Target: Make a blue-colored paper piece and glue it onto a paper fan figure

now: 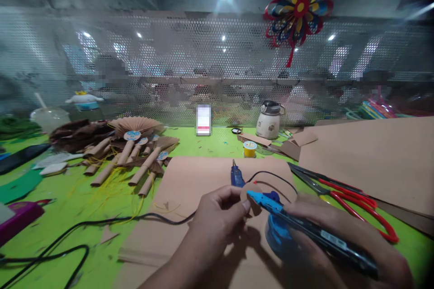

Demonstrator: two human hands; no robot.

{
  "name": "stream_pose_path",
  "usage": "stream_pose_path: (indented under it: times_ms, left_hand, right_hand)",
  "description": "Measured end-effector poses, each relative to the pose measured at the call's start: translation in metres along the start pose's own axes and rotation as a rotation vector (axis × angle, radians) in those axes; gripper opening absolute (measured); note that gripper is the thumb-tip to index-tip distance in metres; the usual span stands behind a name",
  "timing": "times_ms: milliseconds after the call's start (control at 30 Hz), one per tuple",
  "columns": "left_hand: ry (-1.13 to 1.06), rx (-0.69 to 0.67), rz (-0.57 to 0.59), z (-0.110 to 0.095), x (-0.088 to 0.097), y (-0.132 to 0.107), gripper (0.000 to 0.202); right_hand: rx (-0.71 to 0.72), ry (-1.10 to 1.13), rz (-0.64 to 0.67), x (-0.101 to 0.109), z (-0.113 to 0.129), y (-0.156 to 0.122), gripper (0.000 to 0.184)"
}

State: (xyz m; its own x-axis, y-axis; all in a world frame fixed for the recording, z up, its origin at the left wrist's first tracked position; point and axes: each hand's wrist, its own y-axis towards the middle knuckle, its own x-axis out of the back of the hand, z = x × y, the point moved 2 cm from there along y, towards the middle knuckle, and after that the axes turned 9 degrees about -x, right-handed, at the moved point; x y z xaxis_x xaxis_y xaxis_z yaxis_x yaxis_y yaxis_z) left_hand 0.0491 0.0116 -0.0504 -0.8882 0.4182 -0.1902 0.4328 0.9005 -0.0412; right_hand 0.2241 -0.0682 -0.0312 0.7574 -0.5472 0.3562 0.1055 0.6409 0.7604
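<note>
My left hand pinches a small round brown paper disc between thumb and fingers, over a brown paper sheet. My right hand is closed around a blue and black pen-shaped tool, whose blue tip touches the disc. A blue glue gun with a black cord stands just behind the disc. A blue round object sits under the tool, partly hidden.
Red-handled scissors lie to the right beside a large brown sheet. Several brown paper fans on rolled handles lie at left. A yellow thread spool, a white jug and a phone stand behind. A black cable crosses the green table.
</note>
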Motion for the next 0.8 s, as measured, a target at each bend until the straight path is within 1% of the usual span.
stream_pose_path:
  times_ms: [100, 233, 367, 533, 667, 800]
  left_hand:
    - [0.002, -0.007, 0.008, -0.0031, -0.0010, -0.0018, 0.030]
    - [-0.016, -0.023, -0.002, -0.0066, -0.0030, -0.0043, 0.029]
    - [-0.003, -0.024, 0.002, -0.0061, -0.0037, -0.0050, 0.028]
    - [0.024, -0.049, 0.001, -0.0081, -0.0036, -0.0075, 0.024]
    - [0.045, -0.048, 0.010, -0.0097, -0.0030, -0.0070, 0.024]
    - [0.037, -0.052, 0.006, -0.0088, -0.0028, -0.0063, 0.023]
  right_hand:
    - [0.028, 0.004, -0.028, -0.0022, 0.0030, 0.0023, 0.035]
    - [0.029, -0.033, -0.036, -0.0028, 0.0078, 0.0039, 0.028]
    - [0.028, -0.062, -0.005, -0.0021, 0.0084, 0.0032, 0.028]
    - [0.038, -0.064, -0.030, -0.0020, 0.0055, 0.0023, 0.030]
    - [0.049, -0.040, -0.009, -0.0027, 0.0047, 0.0027, 0.034]
    - [0.051, -0.041, -0.002, -0.0014, 0.0048, 0.0038, 0.033]
